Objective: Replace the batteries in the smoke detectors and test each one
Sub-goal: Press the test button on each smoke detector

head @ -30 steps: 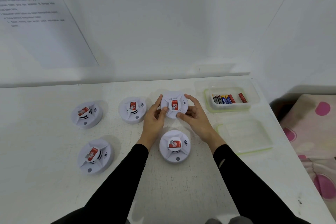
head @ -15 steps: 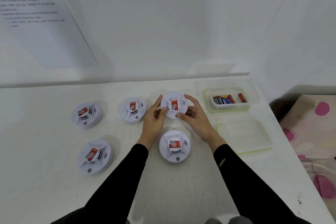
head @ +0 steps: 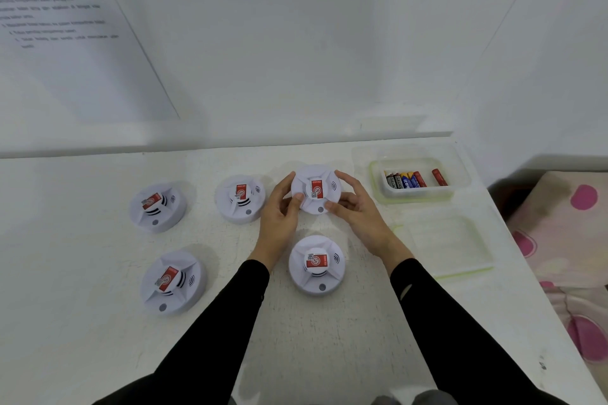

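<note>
Several round white smoke detectors with red labels lie on the white table [head: 82,322]. The back right detector [head: 316,189] is gripped from both sides: my left hand [head: 279,217] curls round its left edge and my right hand [head: 357,210] round its right edge. Another detector [head: 316,265] sits just in front, between my wrists. Further detectors lie at back middle [head: 240,198], back left [head: 157,207] and front left [head: 172,281]. A clear tub [head: 424,196] at the back right holds several batteries [head: 406,180].
The tub's clear lid [head: 444,245] lies flat in front of the tub, close to my right forearm. A printed sheet [head: 65,26] hangs on the wall at left. Past the table's right edge is a pink spotted cloth [head: 566,256].
The held detector has come slightly up and back between my hands; both hands keep their grip on it. Nothing else has moved.
</note>
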`<state>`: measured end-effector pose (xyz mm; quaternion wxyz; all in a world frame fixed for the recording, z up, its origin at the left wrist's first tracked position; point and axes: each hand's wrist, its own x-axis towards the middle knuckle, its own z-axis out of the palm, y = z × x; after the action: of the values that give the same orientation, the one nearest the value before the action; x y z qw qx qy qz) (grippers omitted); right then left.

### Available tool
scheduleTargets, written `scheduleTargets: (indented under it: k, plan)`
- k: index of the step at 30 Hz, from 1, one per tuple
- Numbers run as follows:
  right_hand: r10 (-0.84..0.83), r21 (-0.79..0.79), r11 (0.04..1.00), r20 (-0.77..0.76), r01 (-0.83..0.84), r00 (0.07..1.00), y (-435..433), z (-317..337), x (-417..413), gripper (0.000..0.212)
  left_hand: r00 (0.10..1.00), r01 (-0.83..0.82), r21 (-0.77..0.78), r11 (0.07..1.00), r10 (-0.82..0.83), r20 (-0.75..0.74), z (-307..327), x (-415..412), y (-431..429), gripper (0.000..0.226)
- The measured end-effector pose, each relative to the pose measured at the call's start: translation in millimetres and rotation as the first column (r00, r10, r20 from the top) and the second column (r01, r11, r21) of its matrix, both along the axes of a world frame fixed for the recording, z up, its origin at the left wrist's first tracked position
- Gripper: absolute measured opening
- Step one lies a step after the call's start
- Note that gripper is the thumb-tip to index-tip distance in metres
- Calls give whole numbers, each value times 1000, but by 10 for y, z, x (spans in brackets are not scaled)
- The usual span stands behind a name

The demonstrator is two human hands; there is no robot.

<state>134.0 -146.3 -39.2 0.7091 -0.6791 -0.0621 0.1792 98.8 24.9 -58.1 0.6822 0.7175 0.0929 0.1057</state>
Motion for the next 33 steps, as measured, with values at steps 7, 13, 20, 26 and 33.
scheduleTargets:
  k: [7,13,20,26,33]
  plan:
    - [-10,-10,1000,9,10,1000,3,-24,4,61,1000,4,0,1000,-4,2,13,-9,-3,41]
    - [-11,-16,1000,10,11,1000,-1,7,-12,60,1000,3,14,1000,-3,-4,21,-14,1,43]
    - [-15,-21,1000,21,15,1000,9,24,-24,59,1000,4,29,1000,-3,-9,12,-10,9,45]
    - [-33,-21,999,38,33,999,17,-22,-23,60,1000,14,30,999,-14,-23,-16,5,18,45]
    - [-114,-41,992,74,117,991,7,-123,-23,60,998,53,104,993,-48,-51,-9,1,13,47]
